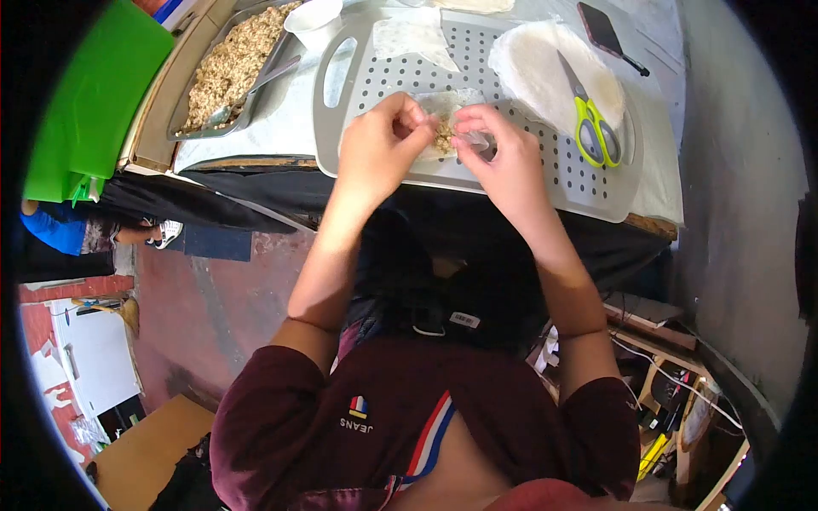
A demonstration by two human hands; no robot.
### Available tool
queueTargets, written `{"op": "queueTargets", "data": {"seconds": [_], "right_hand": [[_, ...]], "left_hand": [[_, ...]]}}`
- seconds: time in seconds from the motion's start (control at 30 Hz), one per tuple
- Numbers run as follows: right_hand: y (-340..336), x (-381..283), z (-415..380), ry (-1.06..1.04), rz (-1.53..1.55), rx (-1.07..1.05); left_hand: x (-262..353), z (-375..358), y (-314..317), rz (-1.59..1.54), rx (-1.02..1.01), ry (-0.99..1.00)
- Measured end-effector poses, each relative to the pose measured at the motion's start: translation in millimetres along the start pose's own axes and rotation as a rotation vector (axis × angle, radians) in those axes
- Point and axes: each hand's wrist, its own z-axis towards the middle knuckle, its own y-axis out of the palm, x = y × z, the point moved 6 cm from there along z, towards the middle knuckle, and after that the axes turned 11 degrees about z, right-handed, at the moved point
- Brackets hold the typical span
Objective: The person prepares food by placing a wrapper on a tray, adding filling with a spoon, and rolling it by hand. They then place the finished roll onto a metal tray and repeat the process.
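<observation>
My left hand (381, 143) and my right hand (509, 155) meet over a thin translucent wrapper sheet (460, 95) on the grey perforated board (558, 189). A small heap of crumbly beige filling (443, 138) lies on the sheet between them. My left thumb and fingers pinch together at the wrapper's left side. On the right, the other thumb and fingers grip a see-through fold of it. Another piece of wrapper (415, 38) lies flat behind my hands. Green-handled scissors (596, 136) rest partly on a pile of round white wrappers (541, 68).
At the left stands a metal tray (241, 119) of the same-looking filling (234, 68), with a spoon (266, 78) in it. A white bowl (315, 24) is beside it. A phone (600, 30) lies at the back right. A grey wall (733, 170) rises on the right.
</observation>
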Motion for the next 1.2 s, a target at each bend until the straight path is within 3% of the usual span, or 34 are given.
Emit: {"op": "queueTargets", "data": {"seconds": [0.3,0.6,0.7,0.9,1.2], "right_hand": [[-10,7,-4,-0.029,0.112,-0.182],[-14,11,2,-0.254,-0.119,-0.338],[-15,5,4,-0.170,-0.168,-0.452],[-13,15,4,-0.480,-0.379,-0.633],[-6,9,10,-0.647,-0.533,-0.706]], "left_hand": [[15,-6,16,0.134,-0.020,0.193],[11,-11,6,0.202,-0.082,0.391],[15,-12,3,0.208,-0.090,0.437],[13,-8,3,0.212,-0.160,0.442],[15,-6,3,0.239,-0.145,0.450]]}}
